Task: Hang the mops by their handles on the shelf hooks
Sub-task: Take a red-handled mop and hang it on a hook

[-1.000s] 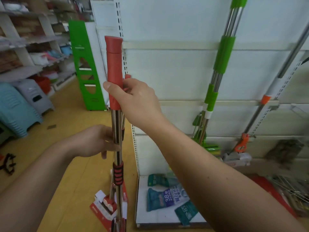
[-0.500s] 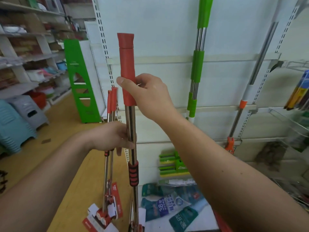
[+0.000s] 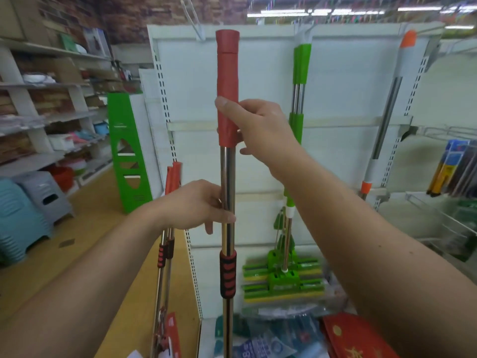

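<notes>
The right hand (image 3: 260, 125) is wrapped around the lower part of the red grip (image 3: 227, 89) of a red-handled mop (image 3: 227, 192), held upright in front of the white shelf panel (image 3: 335, 99). The left hand (image 3: 198, 205) is closed on the same mop's chrome shaft, lower down, just above a red-and-black foam sleeve (image 3: 227, 273). The mop's head is cut off by the bottom edge of the frame.

Behind the left hand stand two more red-handled mops (image 3: 170, 177), partly hidden by it – their lower ends carry red tags whose print is too blurred to read. A green mop (image 3: 299, 81) hangs on the panel from a wire hook (image 3: 304, 32), its green-and-yellow sponge head (image 3: 281, 277) smeared by motion. Further right hangs a grey mop with orange cap (image 3: 402, 60).

On the bottom shelf lie teal packets (image 3: 260, 342); the digits "38" seem to show on one, though upside down and soft. A red packet (image 3: 356, 339) beside them bears gold characters – illegible.
</notes>
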Available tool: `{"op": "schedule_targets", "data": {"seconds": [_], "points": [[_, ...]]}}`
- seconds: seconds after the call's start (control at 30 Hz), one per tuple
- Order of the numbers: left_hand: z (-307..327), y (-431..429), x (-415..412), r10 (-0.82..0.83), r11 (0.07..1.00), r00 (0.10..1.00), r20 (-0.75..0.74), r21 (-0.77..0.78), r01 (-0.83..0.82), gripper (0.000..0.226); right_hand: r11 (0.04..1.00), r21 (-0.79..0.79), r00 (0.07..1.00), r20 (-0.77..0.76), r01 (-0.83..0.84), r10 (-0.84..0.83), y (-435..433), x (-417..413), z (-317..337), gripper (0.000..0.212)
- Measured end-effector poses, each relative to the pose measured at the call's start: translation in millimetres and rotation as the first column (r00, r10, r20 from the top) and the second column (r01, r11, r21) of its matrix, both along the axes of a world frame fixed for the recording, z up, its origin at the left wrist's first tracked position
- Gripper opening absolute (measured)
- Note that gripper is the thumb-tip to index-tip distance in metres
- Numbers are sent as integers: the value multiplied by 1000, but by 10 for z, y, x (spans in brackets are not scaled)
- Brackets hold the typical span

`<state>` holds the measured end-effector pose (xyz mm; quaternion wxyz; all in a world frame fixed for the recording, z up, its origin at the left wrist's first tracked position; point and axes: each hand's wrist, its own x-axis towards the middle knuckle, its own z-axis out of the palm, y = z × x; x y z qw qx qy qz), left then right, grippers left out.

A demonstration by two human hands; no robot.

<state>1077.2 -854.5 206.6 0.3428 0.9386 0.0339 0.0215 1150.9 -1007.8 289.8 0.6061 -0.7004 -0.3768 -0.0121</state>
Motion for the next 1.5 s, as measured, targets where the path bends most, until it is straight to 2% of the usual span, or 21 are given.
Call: {"op": "schedule_targets", "data": {"seconds": [0.07,0.2,0.37,0.6,0.73,0.8,1.07,1.23,1.4,1.5], "points": [[47,-30,10,28,999,999,41,-29,-27,14,1000,24,1000,-19,-16,16,-21,4,85,64],[58,-90,14,100,990,985,137,-109,-86,13,996,80,996,-70,-51,57,-40,65,199,44],[60,-170,15,131,967,970,205,-243,-79,14,987,134,988,-112,-91,106,-12,104,290,29],[91,-205,26,239,929,937,256,-342,-143,6,967,195,972,-141,-161,190,117,136,400,27],[115,-150,77,318,909,898,304,-367,-198,18,965,192,971,-122,-180,205,235,162,490,32],[131,-132,118,361,896,871,332,-382,-226,15,968,182,974,-115,-172,195,297,177,525,31],[175,32,268,512,850,743,430,-381,-365,23,998,47,999,11,-35,35,535,284,564,35],[211,189,404,543,839,710,449,-331,-432,23,1000,20,998,65,3,-4,740,361,632,30],[255,368,529,544,839,711,446,-290,-460,27,999,27,995,95,38,-41,985,445,649,37],[269,485,606,544,839,717,437,-292,-459,28,999,36,995,92,41,-44,1097,500,649,34]]}}
